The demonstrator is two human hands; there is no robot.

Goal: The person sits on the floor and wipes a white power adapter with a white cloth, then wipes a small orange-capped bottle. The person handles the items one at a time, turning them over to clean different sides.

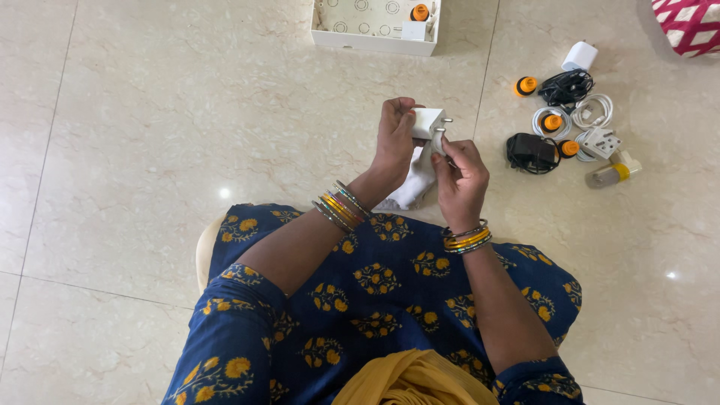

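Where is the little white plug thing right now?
In the head view the white plug is up near the middle, held in the left hand, with the right hand touching its pins, just above a white cloth.

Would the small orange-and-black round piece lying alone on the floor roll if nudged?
Probably: the orange-and-black piece looks round and squat, resting free on the smooth polished floor. It seems small and light, so a push would likely slide it too. Nothing touches it.
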